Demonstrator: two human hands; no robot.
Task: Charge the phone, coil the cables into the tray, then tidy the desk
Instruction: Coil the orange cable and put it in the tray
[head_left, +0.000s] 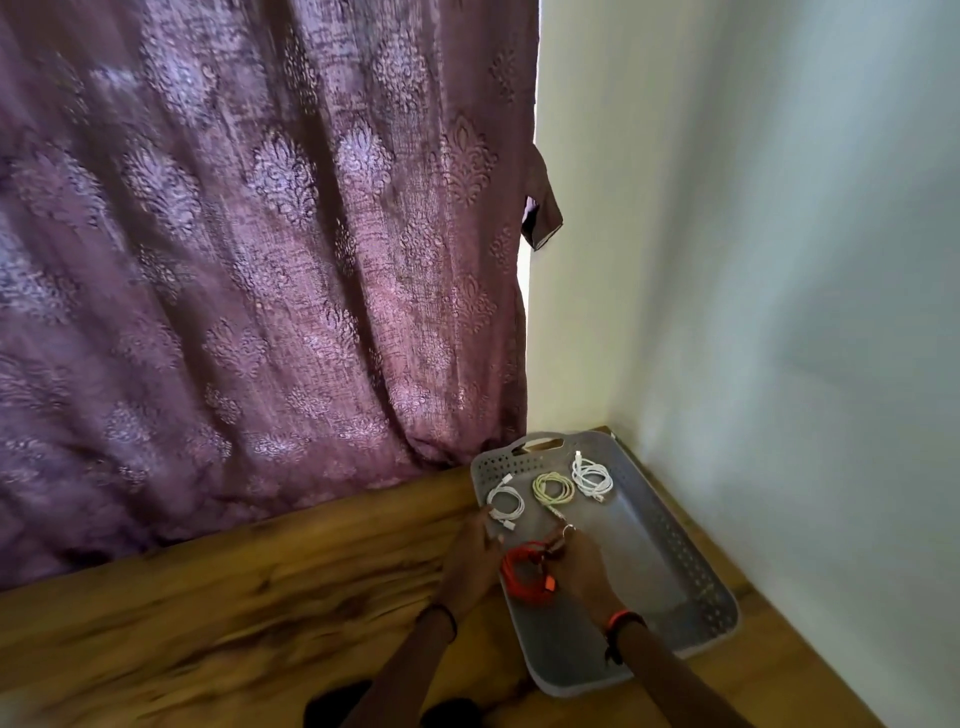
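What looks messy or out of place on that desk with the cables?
Nothing stands out. Three coiled cables, white, yellowish and white, lie apart in the grey perforated plastic tray. Both hands, left and right, are at the red coiled cable there.

Arms: we see both forearms reaching forward side by side, a dark band at our left wrist, an orange one at the right | Left hand (475, 556): palm down, fingers loosely extended | Right hand (576, 564): just beside it, fingers curled and pinching, a ring on one finger
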